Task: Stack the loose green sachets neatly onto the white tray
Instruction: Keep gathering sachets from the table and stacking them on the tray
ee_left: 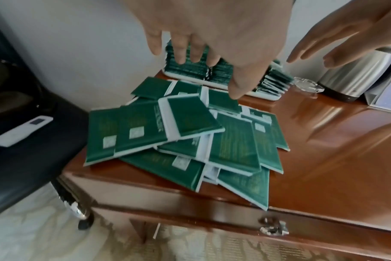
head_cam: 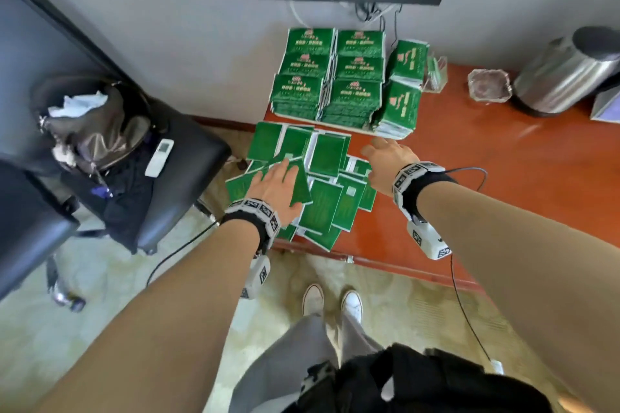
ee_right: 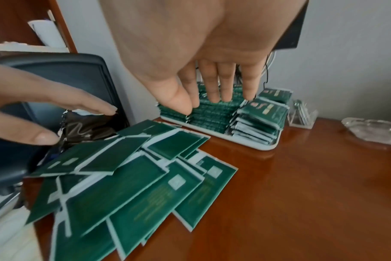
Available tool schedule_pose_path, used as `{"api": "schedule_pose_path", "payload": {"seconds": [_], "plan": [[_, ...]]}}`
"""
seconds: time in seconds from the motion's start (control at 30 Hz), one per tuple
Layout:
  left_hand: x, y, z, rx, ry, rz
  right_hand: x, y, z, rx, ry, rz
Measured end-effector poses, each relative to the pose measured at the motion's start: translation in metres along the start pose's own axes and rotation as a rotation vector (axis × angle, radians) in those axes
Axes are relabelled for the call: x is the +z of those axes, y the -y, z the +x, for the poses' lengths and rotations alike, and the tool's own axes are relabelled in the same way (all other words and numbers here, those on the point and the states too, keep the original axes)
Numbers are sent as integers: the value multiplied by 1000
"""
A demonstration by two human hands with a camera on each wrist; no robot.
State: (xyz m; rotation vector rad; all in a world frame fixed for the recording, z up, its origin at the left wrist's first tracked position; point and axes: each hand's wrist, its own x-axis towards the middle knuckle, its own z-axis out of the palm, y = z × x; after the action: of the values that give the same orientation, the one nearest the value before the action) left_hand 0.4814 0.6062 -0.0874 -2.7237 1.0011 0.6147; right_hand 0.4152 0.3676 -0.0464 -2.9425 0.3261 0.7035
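Left hand (head_cam: 275, 185) is over the left part of the loose sachets (head_cam: 322, 191), fingers (ee_left: 181, 53) straight and spread, holding nothing; the left wrist view shows it above the pile, contact can't be told. Right hand (head_cam: 389, 157) is above the right edge of the pile, near the tray's front edge, fingers (ee_right: 225, 84) straight and close together, holding nothing.

The loose sachets lie in a messy overlapping heap at the front left corner of the red-brown tabletop (head_cam: 503, 178), mostly plain green side up, some hanging over the edge. White tray (ee_right: 266, 146) sits just behind the heap against the wall, already carrying several neat stacks of sachets (head_cam: 335, 77), printed side up, with one row at the right turned sideways.

Further right on the tabletop: clear holder (head_cam: 436, 74), glass ashtray (head_cam: 488, 85), steel kettle (head_cam: 563, 74). Black chair (head_cam: 161, 184) stands to the left with a white remote (head_cam: 159, 157) on the seat.
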Motion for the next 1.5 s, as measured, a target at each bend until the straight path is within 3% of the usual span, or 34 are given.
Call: {"api": "schedule_pose_path", "payload": {"seconds": [0.2, 0.43, 0.6, 0.73, 0.93, 1.0, 1.17, 1.37, 1.5], "plan": [[46, 23, -14, -224, -69, -146, 47, 32, 16, 29, 94, 21], [71, 52, 3, -673, 4, -303, 78, 69, 39, 124, 125, 154], [78, 64, 21, -837, 78, -473, 94, 84, 53, 244, 126, 197], [87, 65, 29, -845, 52, -574, 101, 88, 57, 292, 107, 187], [90, 62, 27, -778, -192, -414, 96, 87, 62, 289, 113, 210], [87, 62, 30, -739, -137, -539, 95, 88, 62, 297, 117, 228], [77, 66, 41, -878, -13, -841, 101, 87, 66, 348, 116, 419], [68, 80, 48, -848, 143, -885, 97, 69, 70, 474, 199, 773], [54, 76, 52, -732, 210, -887, 90, 48, 58, 600, 138, 1028]]}}
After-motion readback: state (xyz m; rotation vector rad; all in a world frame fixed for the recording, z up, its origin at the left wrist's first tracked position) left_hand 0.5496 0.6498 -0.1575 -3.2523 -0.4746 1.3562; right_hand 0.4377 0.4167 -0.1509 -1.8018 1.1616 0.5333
